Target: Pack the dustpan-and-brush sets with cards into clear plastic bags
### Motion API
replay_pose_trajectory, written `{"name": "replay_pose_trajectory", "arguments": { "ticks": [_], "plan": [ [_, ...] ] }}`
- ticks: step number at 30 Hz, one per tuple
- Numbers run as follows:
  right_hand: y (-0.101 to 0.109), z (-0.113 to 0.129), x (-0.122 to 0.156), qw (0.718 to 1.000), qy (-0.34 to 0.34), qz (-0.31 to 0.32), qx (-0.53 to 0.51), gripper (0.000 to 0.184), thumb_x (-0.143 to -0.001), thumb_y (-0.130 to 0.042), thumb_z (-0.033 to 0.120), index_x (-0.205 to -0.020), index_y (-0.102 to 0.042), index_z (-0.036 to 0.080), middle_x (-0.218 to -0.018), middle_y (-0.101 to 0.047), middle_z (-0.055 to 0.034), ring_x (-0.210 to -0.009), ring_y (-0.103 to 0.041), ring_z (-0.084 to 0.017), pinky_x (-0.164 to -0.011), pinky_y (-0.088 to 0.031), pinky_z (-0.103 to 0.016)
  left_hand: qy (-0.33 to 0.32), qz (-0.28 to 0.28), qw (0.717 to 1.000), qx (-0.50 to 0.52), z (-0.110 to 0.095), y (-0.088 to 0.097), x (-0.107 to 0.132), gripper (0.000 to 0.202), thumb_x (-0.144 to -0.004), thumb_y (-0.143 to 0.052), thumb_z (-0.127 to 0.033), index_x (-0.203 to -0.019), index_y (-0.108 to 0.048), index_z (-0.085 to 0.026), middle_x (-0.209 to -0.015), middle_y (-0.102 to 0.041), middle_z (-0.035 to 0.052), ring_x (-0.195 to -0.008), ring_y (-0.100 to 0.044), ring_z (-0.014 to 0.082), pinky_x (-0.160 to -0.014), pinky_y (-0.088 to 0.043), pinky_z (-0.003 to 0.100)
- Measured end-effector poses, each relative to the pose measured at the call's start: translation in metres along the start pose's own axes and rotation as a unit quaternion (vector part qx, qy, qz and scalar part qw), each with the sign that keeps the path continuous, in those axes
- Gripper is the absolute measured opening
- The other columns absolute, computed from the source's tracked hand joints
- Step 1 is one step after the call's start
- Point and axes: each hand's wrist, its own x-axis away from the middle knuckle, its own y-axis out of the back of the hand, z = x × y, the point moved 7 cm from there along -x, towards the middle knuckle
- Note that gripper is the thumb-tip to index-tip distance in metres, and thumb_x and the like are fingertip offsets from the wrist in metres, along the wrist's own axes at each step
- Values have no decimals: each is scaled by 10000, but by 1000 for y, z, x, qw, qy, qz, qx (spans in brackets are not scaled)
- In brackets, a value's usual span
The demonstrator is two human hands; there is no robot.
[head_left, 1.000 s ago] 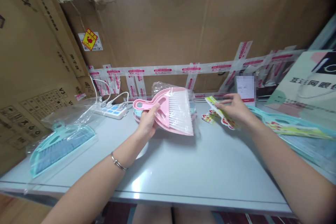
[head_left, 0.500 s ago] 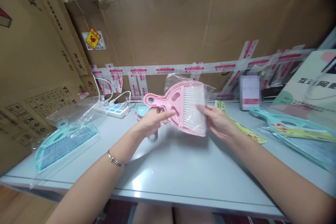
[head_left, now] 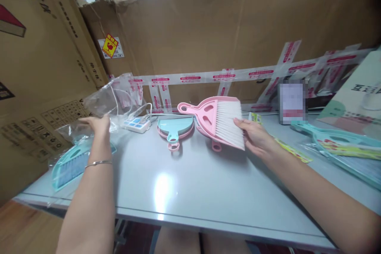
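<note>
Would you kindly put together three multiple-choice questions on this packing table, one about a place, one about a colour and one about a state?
1. Where does the white power strip lie?
A. On the floor
B. At the back of the grey table, by the cardboard wall
C. On the person's lap

2. What colour is the dustpan and brush set in the right hand?
A. Pink with white bristles
B. Black
C. Green

3. What is the state of the left hand?
A. Flat on the table
B. Gripping a clear plastic bag, raised off the table
C. Holding a pair of scissors

Answers: 1 B, the strip sits by the taped cardboard. 2 A, the pan is pink and the bristles white. 3 B, the fingers close on the bag's lower edge.
</note>
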Motion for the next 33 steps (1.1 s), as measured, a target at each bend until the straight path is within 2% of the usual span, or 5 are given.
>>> {"name": "replay_pose_trajectory", "arguments": {
  "ticks": [3,11,19,29,33],
  "plan": [
    [-10,-7,6,999,-31,1,-32,64,-766,-606,208,-812,-635,174,-797,-705,-69,-755,-676,-204,-726,-589,-349,-95,-97,991,8,-37,-6,29,445,-868,-503,-216,-1275,-332,-162,-1428,-326,84,-1405,127,333,-1031,-100,631],
    [-40,-9,29,986,-122,112,-15,180,-731,-658,247,-877,-618,150,-861,-673,-90,-778,-641,-196,-693,-552,-320,-39,464,807,364,-105,-147,141,492,-763,-674,-362,-1198,-471,-250,-1345,-494,92,-1225,-494,274,-909,-502,388],
    [-84,90,80,791,461,27,402,304,-701,-690,330,-981,-605,246,-1026,-508,-72,-1016,-504,-256,-875,-430,-469,-203,419,791,398,-147,-110,150,277,-741,-722,-262,-970,-579,-199,-1073,-676,72,-1171,-555,246,-1027,-402,419],
    [-61,158,95,709,566,-113,405,79,-806,-548,167,-801,-580,239,-825,-511,-55,-867,-506,-220,-697,-436,-340,-237,28,928,284,-103,-60,85,244,-762,-689,-343,-884,-536,-199,-899,-660,26,-1017,-639,209,-902,-490,368],
    [-64,104,34,659,481,82,572,67,-769,-551,121,-788,-587,175,-883,-559,-71,-785,-552,-182,-667,-438,-303,-252,120,954,108,-84,-92,88,270,-688,-742,-311,-837,-557,-183,-878,-658,40,-985,-631,233,-917,-467,406]
  ]
}}
